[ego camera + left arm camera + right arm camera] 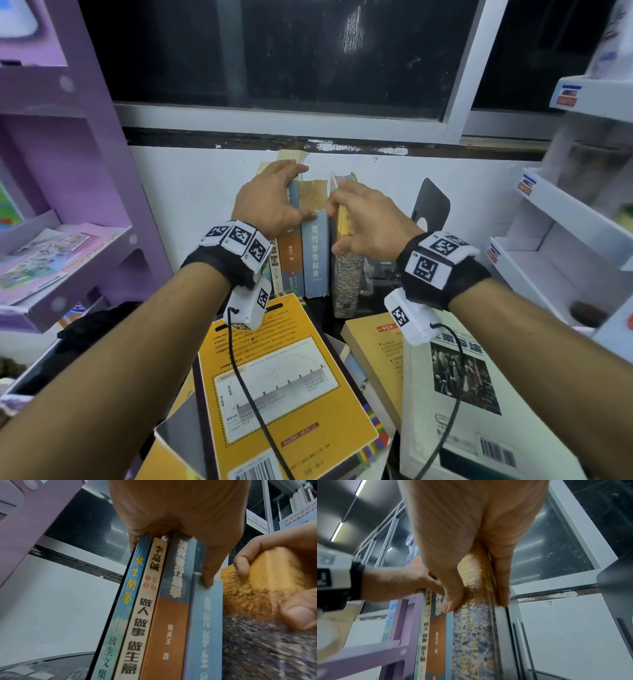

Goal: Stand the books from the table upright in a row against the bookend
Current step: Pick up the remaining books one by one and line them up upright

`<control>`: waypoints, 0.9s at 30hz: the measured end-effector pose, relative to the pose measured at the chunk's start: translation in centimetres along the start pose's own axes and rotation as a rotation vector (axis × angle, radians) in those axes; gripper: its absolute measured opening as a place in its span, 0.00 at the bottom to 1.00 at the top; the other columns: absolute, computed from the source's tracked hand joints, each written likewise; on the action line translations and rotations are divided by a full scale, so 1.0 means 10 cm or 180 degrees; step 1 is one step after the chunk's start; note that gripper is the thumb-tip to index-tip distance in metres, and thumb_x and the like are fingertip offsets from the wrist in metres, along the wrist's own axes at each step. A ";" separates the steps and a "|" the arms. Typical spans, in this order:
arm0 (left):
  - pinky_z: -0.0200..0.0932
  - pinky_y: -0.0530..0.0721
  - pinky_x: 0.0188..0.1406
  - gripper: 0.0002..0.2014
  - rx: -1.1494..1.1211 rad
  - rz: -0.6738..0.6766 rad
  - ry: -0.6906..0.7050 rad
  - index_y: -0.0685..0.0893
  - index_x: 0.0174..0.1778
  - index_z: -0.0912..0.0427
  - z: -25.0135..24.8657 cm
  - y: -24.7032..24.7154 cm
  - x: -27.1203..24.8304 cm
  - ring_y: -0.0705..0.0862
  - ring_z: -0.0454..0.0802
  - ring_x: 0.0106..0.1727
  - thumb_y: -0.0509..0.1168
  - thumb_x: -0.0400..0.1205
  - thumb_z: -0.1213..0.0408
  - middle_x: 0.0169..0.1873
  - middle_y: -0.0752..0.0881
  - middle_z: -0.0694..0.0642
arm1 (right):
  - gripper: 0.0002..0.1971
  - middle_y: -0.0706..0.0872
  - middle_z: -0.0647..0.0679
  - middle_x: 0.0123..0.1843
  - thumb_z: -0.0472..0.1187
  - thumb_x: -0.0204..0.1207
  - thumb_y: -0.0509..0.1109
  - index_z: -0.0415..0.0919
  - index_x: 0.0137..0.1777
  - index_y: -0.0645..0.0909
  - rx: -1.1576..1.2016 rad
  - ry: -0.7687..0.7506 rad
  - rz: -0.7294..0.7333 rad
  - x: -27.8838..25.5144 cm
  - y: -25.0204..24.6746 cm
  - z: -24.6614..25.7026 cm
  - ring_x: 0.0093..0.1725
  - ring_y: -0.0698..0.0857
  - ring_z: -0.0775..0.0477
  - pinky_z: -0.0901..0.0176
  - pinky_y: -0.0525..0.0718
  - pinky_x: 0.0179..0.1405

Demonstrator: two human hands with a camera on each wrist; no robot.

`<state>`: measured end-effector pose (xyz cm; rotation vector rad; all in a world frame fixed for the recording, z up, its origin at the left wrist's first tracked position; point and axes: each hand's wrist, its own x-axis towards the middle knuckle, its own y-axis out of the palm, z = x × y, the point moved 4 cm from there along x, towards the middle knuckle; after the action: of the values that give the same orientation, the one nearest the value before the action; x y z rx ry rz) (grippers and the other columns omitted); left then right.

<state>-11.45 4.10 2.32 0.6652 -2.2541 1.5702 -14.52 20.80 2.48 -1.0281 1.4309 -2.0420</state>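
Several books stand upright in a row against the back wall, among them a blue dictionary (pixel 315 253) (pixel 204 628). My left hand (pixel 294 192) (pixel 171 534) curls over the tops of these books, thumb on the dictionary's spine. At the row's right end my right hand (pixel 337 222) (pixel 476 603) pinches a yellow and speckled book (pixel 347 281) (pixel 267 649) (pixel 471 642), held upright beside the dictionary. The black bookend (pixel 430 205) (pixel 616 588) stands further right, apart from this book. Lying flat in front are a yellow-covered book (pixel 284 377), a tan book (pixel 373 349) and a white book (pixel 462 394).
A purple shelf unit (pixel 68 171) with leaflets stands close on the left. White shelves (pixel 565 240) close off the right side. A white wall and dark window are right behind the row. A black item (pixel 89 325) lies at the table's left edge.
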 end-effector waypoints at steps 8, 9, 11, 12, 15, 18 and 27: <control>0.52 0.75 0.67 0.38 -0.0021 -0.0014 0.0007 0.72 0.76 0.46 -0.01 0.02 0.01 0.74 0.51 0.73 0.75 0.70 0.45 0.77 0.70 0.47 | 0.35 0.75 0.53 0.72 0.64 0.60 0.78 0.58 0.67 0.74 -0.0981 -0.0077 -0.0189 0.11 -0.05 -0.03 0.65 0.70 0.41 0.46 0.68 0.62; 0.52 0.75 0.67 0.38 -0.0015 -0.0009 0.0001 0.72 0.76 0.46 0.00 0.02 0.01 0.74 0.51 0.73 0.75 0.70 0.45 0.77 0.70 0.47 | 0.36 0.75 0.53 0.72 0.65 0.60 0.78 0.59 0.69 0.74 -0.1004 -0.0035 -0.0200 0.13 -0.06 -0.06 0.67 0.68 0.41 0.45 0.67 0.63; 0.52 0.75 0.66 0.38 -0.0008 0.0001 -0.0011 0.71 0.76 0.46 0.00 0.02 0.01 0.74 0.51 0.73 0.75 0.70 0.44 0.78 0.69 0.47 | 0.39 0.73 0.50 0.75 0.64 0.60 0.79 0.58 0.71 0.72 -0.0832 0.0015 -0.0198 0.15 -0.07 -0.11 0.74 0.65 0.41 0.43 0.66 0.68; 0.53 0.75 0.66 0.38 -0.0010 0.0001 -0.0012 0.71 0.76 0.46 0.01 0.02 0.00 0.74 0.52 0.73 0.75 0.70 0.44 0.78 0.69 0.47 | 0.39 0.72 0.49 0.76 0.61 0.60 0.80 0.56 0.72 0.72 -0.0655 -0.0007 -0.0192 0.15 -0.05 -0.12 0.76 0.64 0.40 0.42 0.65 0.72; 0.53 0.76 0.66 0.38 -0.0009 -0.0005 0.0006 0.71 0.76 0.46 0.01 0.02 0.00 0.74 0.52 0.72 0.75 0.70 0.44 0.77 0.70 0.47 | 0.35 0.77 0.47 0.71 0.54 0.60 0.83 0.48 0.66 0.75 -0.0302 -0.0254 -0.0091 0.17 0.00 -0.06 0.73 0.69 0.43 0.46 0.69 0.73; 0.52 0.76 0.65 0.38 -0.0034 -0.0024 0.0003 0.71 0.76 0.46 0.02 0.02 -0.01 0.75 0.52 0.72 0.75 0.70 0.44 0.77 0.70 0.47 | 0.36 0.78 0.48 0.64 0.55 0.54 0.85 0.46 0.61 0.76 -0.0428 -0.0509 0.0031 0.19 0.07 -0.01 0.67 0.71 0.45 0.48 0.72 0.68; 0.52 0.76 0.64 0.38 -0.0024 -0.0040 0.0017 0.72 0.76 0.46 0.03 0.01 -0.01 0.76 0.52 0.71 0.75 0.70 0.44 0.76 0.71 0.47 | 0.39 0.75 0.46 0.68 0.50 0.48 0.89 0.47 0.57 0.70 -0.0561 -0.0590 0.0204 0.21 0.11 -0.07 0.73 0.67 0.37 0.40 0.69 0.73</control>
<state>-11.43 3.89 2.10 0.6712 -2.2465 1.5549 -16.43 19.31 1.95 -1.1925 1.5444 -1.7500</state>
